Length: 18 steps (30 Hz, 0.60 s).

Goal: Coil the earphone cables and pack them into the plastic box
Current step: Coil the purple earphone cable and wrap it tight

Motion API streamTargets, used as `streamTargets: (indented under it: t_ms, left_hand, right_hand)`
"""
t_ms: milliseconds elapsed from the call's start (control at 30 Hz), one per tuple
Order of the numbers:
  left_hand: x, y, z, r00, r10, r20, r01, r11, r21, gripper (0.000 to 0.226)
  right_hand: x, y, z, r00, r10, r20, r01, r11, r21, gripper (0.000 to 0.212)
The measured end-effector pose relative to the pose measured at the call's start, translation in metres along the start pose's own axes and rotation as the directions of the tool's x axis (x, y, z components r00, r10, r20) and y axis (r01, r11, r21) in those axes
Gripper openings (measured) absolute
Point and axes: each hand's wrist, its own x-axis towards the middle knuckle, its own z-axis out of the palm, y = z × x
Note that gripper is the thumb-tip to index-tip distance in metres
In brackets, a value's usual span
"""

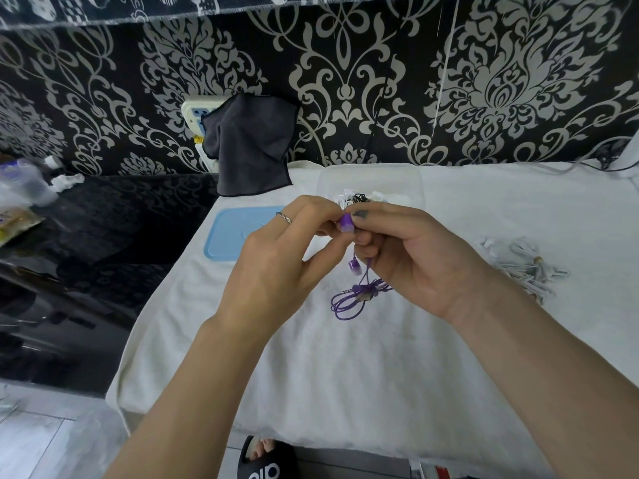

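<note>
Purple earphones (356,295) hang between my hands above the white cloth, their cable looped in a small bundle with the plug sticking out. My left hand (276,257) and my right hand (415,257) both pinch one purple earbud at the top; the other bud dangles just below. Behind my hands stands the clear plastic box (408,181), with black and white earphones inside, partly hidden by my fingers. Its blue lid (235,233) lies flat to the left.
A pile of white earphones (522,264) lies on the white cloth (345,375) at the right. A dark cloth (249,143) hangs at the wall over a socket strip. A dark counter with clutter is to the left.
</note>
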Motion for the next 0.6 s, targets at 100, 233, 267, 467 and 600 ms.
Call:
streamTargets:
  t_ms: [100, 233, 267, 467, 600]
  left_hand:
    - [-0.0001, 0.0002, 0.001, 1.0, -0.018, -0.007, 0.019, 1.0, 0.025, 0.014]
    - [-0.0002, -0.0024, 0.002, 1.0, -0.03, -0.009, 0.03, 0.999, 0.034, 0.015]
    - [0.0001, -0.0029, 0.002, 1.0, -0.022, -0.009, 0.023, 0.999, 0.033, 0.015]
    - [0.001, -0.0013, 0.0005, 1.0, -0.004, -0.017, 0.004, 1.0, 0.01, 0.019]
    - [0.0014, 0.0002, -0.0006, 1.0, -0.011, -0.018, 0.01, 0.998, -0.056, 0.018]
  right_hand:
    - [0.0003, 0.0013, 0.001, 1.0, 0.019, -0.001, -0.019, 1.0, -0.016, 0.02]
    - [-0.0004, 0.002, 0.0049, 1.0, 0.02, 0.009, -0.02, 0.997, 0.077, 0.022]
    - [-0.0007, 0.0017, 0.0057, 1.0, 0.014, 0.012, -0.015, 0.995, 0.097, 0.022]
    - [-0.0013, 0.0033, 0.0053, 1.0, 0.019, 0.024, -0.02, 0.999, 0.047, 0.025]
    - [-0.0034, 0.0005, 0.0078, 1.0, -0.013, 0.019, 0.011, 0.997, 0.082, 0.023]
